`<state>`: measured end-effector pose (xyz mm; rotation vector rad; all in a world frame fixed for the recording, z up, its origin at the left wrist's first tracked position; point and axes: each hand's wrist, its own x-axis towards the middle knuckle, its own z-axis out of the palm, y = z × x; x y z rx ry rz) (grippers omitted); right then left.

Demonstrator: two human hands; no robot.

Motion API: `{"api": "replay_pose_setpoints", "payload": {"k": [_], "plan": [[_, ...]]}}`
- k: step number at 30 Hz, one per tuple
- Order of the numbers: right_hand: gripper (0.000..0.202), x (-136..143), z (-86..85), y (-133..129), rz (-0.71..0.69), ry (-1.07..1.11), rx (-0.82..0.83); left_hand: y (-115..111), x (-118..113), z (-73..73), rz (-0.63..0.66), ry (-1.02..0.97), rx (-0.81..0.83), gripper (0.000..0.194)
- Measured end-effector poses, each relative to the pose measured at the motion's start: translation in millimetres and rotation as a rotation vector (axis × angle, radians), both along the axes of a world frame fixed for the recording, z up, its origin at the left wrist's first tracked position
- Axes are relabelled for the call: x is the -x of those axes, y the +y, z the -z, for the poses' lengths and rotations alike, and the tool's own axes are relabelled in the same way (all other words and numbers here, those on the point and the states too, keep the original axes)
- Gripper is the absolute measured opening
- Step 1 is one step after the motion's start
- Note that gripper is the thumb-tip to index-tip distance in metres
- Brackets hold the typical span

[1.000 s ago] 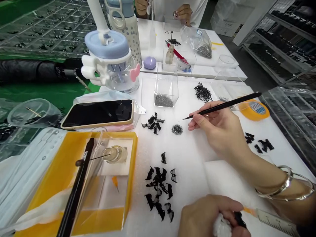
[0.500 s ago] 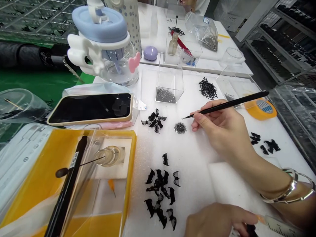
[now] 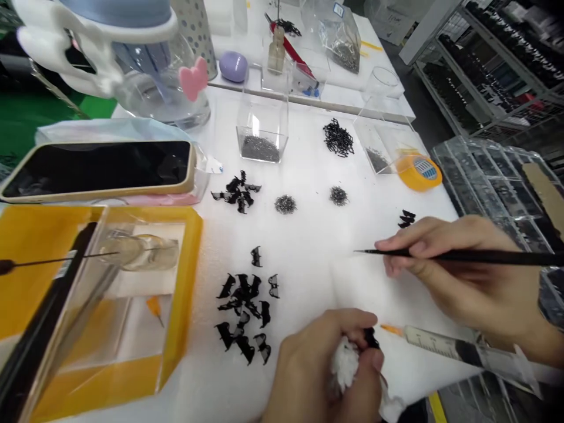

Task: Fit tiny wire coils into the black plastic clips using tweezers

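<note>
My right hand (image 3: 480, 288) is closed around black tweezers (image 3: 506, 257), their fine tip pointing left just above the white work surface (image 3: 308, 258). I cannot make out anything in the tip. In front of me, my left hand (image 3: 304, 364) pinches a small black plastic part (image 3: 371, 338) between thumb and forefinger, with crumpled white tissue (image 3: 346, 365) in the palm. A syringe (image 3: 436, 343) with an orange tip lies between the hands. Left of them are several black clip-like parts (image 3: 242, 294). Farther off sit two small piles of tiny metal pieces (image 3: 285, 204).
A yellow-edged tray (image 3: 183, 294) holding a glass vial (image 3: 145, 251) is at left, below a phone (image 3: 106, 167). Behind stand a blue-lidded cup (image 3: 145, 70) and a transparent box of metal bits (image 3: 259, 147). An orange tape dispenser (image 3: 418, 171) is at right.
My right hand has drawn back from the metal pile, nearer to me and rightward. My left hand has come farther into view, showing the black part and tissue. The view has shifted right.
</note>
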<state>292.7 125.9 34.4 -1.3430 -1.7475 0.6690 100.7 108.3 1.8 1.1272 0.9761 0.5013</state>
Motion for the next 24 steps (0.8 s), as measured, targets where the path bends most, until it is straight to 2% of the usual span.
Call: {"api": "replay_pose_setpoints", "payload": {"k": [3,6,10,14,18,20,22,24], "plan": [[0.027,-12,7.3,-18,-0.125,-0.013,0.007,4,-2,-7.0,-0.065,0.025,0.012,0.018],[0.026,-16,14.0,-25,-0.135,-0.015,0.035,3,-3,-11.0,-0.123,0.085,0.050,0.015],[0.027,-18,18.6,-34,-0.077,0.082,0.119,2,-6,-13.5,-0.168,0.122,0.019,0.015],[0.022,-17,18.0,-39,-0.011,0.169,0.181,3,-9,-16.1,-0.147,0.117,0.052,0.014],[0.014,-11,12.0,-29,0.146,0.305,0.353,5,-11,-17.3,-0.187,0.100,0.105,0.015],[0.012,-8,9.9,-21,0.204,0.374,0.448,5,-11,-16.5,-0.147,0.088,0.138,0.015],[0.011,-5,9.4,-15,0.203,0.391,0.484,6,-10,-15.1,-0.124,0.085,0.147,0.015],[0.010,-4,10.1,-12,0.177,0.380,0.492,5,-10,-13.9,-0.153,0.084,0.131,0.015]]}}
